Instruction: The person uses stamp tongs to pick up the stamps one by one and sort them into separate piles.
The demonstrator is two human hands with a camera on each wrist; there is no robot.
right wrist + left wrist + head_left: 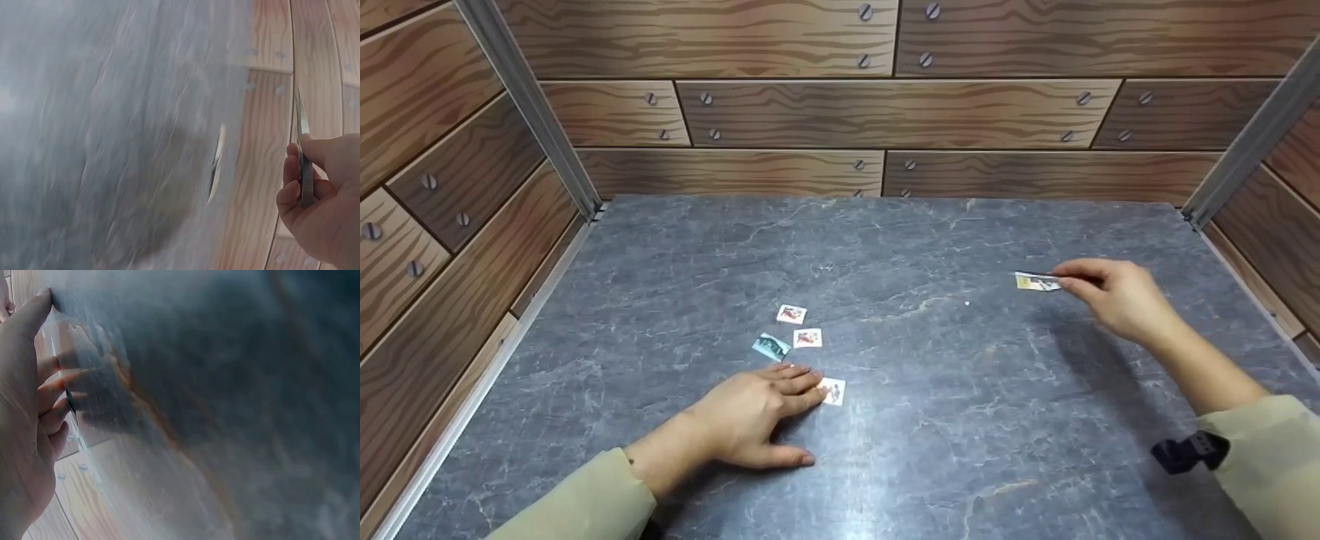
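My left hand (750, 412) rests palm down on the table, its fingers stretched out. Its fingertips touch the edge of a small white card (833, 391) with a printed figure. Just beyond the fingers lie a teal card (772, 346) and two white cards with reddish pictures, a nearer card (808, 338) and a farther card (791, 314). Over on the right, my right hand (1117, 296) pinches a small yellow-and-white card (1037, 282) between thumb and fingers. In the right wrist view the held card (304, 146) appears nearly edge-on; whether it is single cannot be told.
The grey marbled table (930, 465) is bounded by wood-print walls (780, 112) at the back and sides, with metal corner posts (536, 112). A black strap-like device (1191, 452) hangs at the right sleeve. A thin pale-and-dark sliver (216, 164) shows on the table in the right wrist view.
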